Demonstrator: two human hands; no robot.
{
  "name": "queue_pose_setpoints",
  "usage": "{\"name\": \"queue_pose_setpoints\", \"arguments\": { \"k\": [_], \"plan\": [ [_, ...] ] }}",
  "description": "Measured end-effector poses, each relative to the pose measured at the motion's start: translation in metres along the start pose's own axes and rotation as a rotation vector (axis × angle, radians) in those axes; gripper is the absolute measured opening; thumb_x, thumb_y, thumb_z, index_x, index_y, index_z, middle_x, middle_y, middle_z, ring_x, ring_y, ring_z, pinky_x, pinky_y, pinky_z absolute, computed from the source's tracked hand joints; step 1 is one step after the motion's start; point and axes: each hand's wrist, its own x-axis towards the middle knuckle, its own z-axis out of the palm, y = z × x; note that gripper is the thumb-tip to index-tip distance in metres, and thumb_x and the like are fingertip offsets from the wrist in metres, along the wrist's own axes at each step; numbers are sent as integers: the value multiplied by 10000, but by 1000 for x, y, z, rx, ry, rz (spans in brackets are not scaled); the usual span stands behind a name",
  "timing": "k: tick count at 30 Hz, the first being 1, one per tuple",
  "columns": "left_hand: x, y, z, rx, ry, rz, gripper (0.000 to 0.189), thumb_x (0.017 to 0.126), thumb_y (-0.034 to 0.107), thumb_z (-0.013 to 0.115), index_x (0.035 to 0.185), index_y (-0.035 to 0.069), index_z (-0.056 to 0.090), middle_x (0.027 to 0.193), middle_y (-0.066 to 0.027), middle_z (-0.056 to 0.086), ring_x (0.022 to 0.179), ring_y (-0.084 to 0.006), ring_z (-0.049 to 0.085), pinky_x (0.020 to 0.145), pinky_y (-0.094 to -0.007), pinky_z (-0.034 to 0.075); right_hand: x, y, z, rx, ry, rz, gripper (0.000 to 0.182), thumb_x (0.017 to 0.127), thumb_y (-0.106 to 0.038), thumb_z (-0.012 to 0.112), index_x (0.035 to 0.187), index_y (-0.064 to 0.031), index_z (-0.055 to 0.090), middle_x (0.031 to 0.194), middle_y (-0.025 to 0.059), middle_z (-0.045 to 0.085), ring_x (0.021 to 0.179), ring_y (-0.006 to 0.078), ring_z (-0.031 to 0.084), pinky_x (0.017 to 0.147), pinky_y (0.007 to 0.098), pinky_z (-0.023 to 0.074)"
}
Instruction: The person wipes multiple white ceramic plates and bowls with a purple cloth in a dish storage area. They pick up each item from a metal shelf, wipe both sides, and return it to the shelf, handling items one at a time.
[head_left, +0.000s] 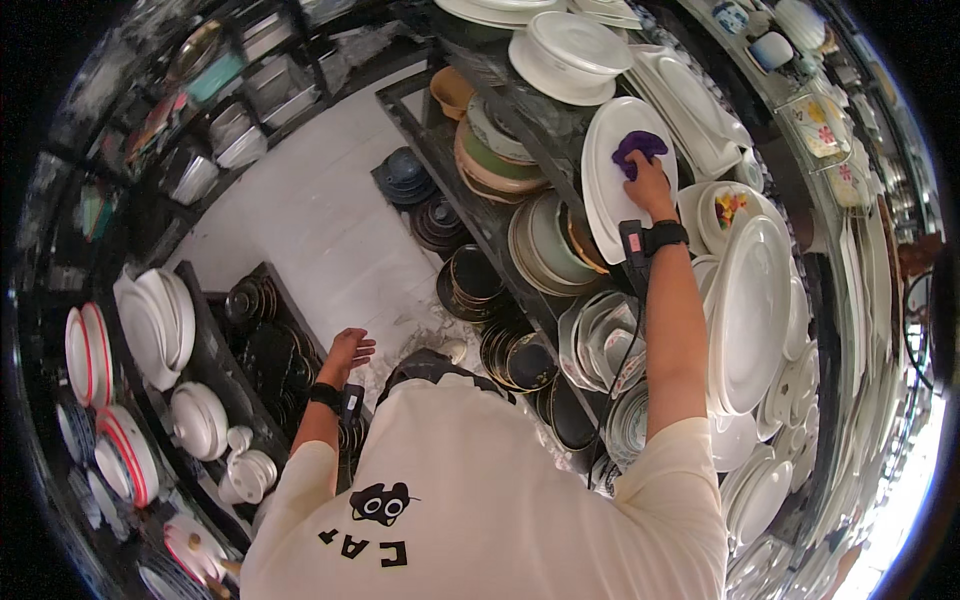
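My right hand (649, 186) is stretched out to the shelf on the right and grips a bunched purple cloth (639, 150). The cloth rests against the inner face of a white oval platter (607, 187), which lies on top of other dishes there. Below my right wrist stands a stack of large white oval plates (752, 315). My left hand (350, 352) hangs low on the left with its fingers apart, holding nothing. Closest to it are dark stacked dishes (281, 360) on the low left shelf. Each wrist wears a black strap with a small device.
A dark shelf unit (517, 112) runs along my right, with green and brown bowls (499, 161) on its lower level. Black plates (472, 277) stand on the floor (300, 195) beside it. White plates (154, 322) lean on the left shelf. A cable (619, 375) trails from my right wrist.
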Motion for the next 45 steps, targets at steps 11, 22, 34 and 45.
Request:
{"name": "queue_pose_setpoints", "arguments": {
  "k": [11,22,34,45],
  "plan": [
    [-89,-15,-14,52,-19,49,349,966,355,515,1182,82,534,1072,-101,653,938,-193,637,797,-342,528,-1,-2,11,-66,-7,22,562,688,-118,632,1223,-220,493,1228,298,477,1127,512,493,942,507,443],
    [-85,17,-42,38,37,126,333,957,357,535,1160,94,546,1077,-90,661,919,-191,640,798,-327,509,5,3,19,-101,16,5,540,682,-102,664,1183,-221,500,1207,255,501,1218,475,426,952,533,409],
    [55,219,33,370,-287,263,296,956,350,540,1129,110,566,1012,-73,672,864,-167,639,742,-309,515,-7,-6,-8,82,-13,97,402,727,-259,741,1091,-226,572,1201,210,484,1063,436,546,905,503,464],
    [92,430,273,744,-962,966,195,1001,230,505,1108,69,530,861,-16,636,752,-96,599,629,-245,488,7,-20,-18,222,30,349,343,789,-434,681,773,-92,658,966,222,600,972,405,580,810,474,483]
  ]
}}
